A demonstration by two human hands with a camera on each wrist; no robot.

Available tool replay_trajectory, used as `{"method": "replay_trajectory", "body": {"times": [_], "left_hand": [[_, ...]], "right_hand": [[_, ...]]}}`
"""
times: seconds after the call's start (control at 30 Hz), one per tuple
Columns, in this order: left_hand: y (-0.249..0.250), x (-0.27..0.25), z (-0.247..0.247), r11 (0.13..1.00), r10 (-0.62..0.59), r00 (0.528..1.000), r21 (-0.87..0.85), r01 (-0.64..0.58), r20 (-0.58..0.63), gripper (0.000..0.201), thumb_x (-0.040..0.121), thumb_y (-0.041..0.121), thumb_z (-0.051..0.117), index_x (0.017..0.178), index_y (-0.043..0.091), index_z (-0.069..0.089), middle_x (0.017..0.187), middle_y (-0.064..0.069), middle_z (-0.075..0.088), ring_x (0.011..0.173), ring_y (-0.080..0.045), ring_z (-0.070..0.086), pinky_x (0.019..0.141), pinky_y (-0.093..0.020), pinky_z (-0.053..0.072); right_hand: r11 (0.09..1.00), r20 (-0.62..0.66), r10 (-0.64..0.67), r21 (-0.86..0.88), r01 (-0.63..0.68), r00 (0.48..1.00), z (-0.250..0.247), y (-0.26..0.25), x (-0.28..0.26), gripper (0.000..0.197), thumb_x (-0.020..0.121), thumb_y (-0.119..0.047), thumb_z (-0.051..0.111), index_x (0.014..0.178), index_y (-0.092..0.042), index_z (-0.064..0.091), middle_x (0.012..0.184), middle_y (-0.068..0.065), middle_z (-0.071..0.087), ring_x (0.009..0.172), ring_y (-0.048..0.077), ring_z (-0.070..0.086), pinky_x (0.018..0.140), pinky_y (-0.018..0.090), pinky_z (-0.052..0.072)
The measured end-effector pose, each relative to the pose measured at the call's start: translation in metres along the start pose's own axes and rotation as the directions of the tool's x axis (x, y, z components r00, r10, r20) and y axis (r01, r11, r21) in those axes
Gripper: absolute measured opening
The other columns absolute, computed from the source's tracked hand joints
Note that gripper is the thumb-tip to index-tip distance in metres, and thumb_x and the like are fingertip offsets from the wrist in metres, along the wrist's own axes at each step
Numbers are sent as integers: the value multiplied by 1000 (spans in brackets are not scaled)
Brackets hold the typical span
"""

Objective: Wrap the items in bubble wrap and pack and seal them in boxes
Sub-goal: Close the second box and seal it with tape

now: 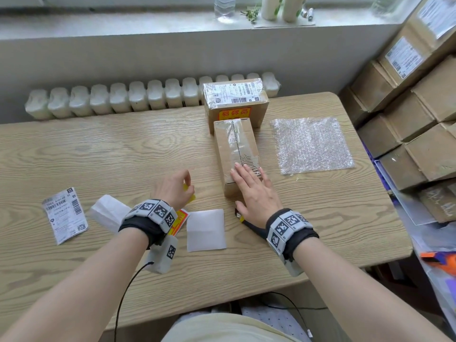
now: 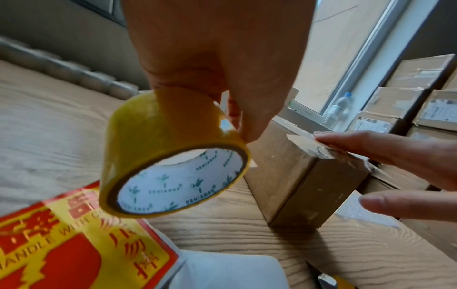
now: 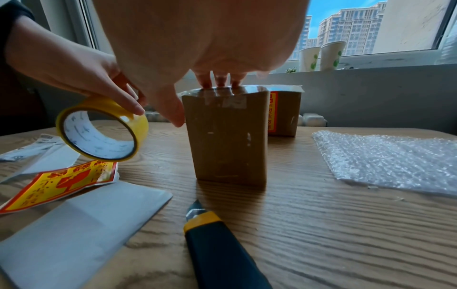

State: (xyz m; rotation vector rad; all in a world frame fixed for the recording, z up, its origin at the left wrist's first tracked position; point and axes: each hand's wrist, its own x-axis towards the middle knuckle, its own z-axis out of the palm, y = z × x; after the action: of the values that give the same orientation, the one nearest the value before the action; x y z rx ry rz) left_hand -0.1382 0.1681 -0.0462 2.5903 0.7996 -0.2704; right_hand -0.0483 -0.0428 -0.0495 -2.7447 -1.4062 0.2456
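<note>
Fingers (image 1: 240, 172) of right hand (image 1: 255, 193) straight, flat on glossy taped top of small cardboard box (image 1: 235, 149), counter centre. Left hand (image 1: 172, 188) fingers curled round yellow tape roll (image 2: 170, 156), 9 o'clock of box. Wood-grain counter (image 1: 111, 149); ribbed white radiator (image 1: 123, 97) at 12. Bubble wrap sheet (image 1: 312, 145) flat at 3 o'clock. Stacked brown cartons (image 1: 419, 119) far right.

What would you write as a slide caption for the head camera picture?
Right hand presses flat on the taped small box while left hand holds a yellow tape roll.
</note>
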Motion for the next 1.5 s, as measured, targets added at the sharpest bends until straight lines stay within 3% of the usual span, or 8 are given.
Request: {"method": "replay_trajectory", "body": {"times": [0.23, 0.4, 0.5, 0.83, 0.93, 1.1, 1.23, 1.5], "left_hand": [[-5, 0, 24, 988, 108, 977, -89, -125, -183, 11, 83, 24, 61, 88, 15, 58, 66, -3, 54, 70, -34, 56, 64, -34, 38], [-6, -1, 39, 970, 204, 965, -98, -221, -164, 37, 82, 20, 62, 117, 29, 54, 81, 1, 66, 78, -33, 56, 65, -38, 46], [-6, -11, 47, 960, 274, 945, -14, -281, -177, 25, 84, 14, 61, 107, 22, 66, 92, -4, 69, 75, -39, 60, 66, -37, 42], [-6, -27, 59, 968, 189, 967, 132, -212, 169, 36, 90, 12, 44, 120, 27, 56, 119, 4, 57, 105, -26, 58, 77, -35, 47], [-2, -31, 59, 959, 275, 959, -46, -278, -64, 42, 85, 1, 48, 123, 16, 56, 118, -7, 57, 105, -33, 57, 79, -46, 52], [34, -53, 45, 872, 427, 804, -46, -487, -414, 43, 78, 0, 36, 115, 2, 58, 122, -17, 57, 107, -33, 56, 90, -42, 50], [55, -57, 47, 875, 381, 881, -199, -442, -280, 59, 81, -10, 38, 138, 2, 40, 140, -16, 46, 128, -28, 46, 108, -38, 38], [74, -46, 51, 874, 96, 995, -475, -102, -36, 73, 86, -8, 37, 151, 17, 14, 153, -2, 29, 131, -24, 42, 102, -30, 36]], "right_hand": [[997, -112, 53, 67, -46, 992, 5, 2, -7, 76, 81, -24, 61, 148, -10, 27, 157, 7, 21, 145, 18, 19, 118, 40, 3], [994, -111, 83, 83, -73, 990, 8, 6, -19, 76, 81, -23, 59, 148, -10, 26, 157, 5, 20, 145, 16, 17, 119, 40, 4], [993, -106, 93, 88, -84, 990, 6, 8, -22, 75, 82, -22, 58, 148, -11, 25, 157, 4, 20, 145, 15, 16, 119, 39, 4], [967, -71, 166, 209, -149, 984, 0, 17, -34, 75, 88, -22, 53, 151, -15, 13, 160, -4, 4, 146, 11, 9, 119, 31, 1], [955, -60, 181, 250, -161, 982, -1, 19, -36, 77, 88, -22, 53, 151, -15, 9, 160, -5, 3, 146, 9, 6, 119, 30, 0], [936, -75, 199, 309, -167, 977, -5, 22, -32, 78, 89, -23, 52, 152, -14, 6, 160, -2, 6, 146, 10, 5, 120, 31, 1], [880, -46, 241, 432, -198, 969, -5, 25, -29, 78, 89, -23, 54, 152, -16, 7, 160, -4, 7, 146, 8, 6, 120, 31, 4], [649, 106, 296, 707, -281, 949, -1, 34, -25, 80, 87, -13, 53, 152, -22, 6, 158, -2, 19, 143, 14, 23, 115, 28, 22]]}}
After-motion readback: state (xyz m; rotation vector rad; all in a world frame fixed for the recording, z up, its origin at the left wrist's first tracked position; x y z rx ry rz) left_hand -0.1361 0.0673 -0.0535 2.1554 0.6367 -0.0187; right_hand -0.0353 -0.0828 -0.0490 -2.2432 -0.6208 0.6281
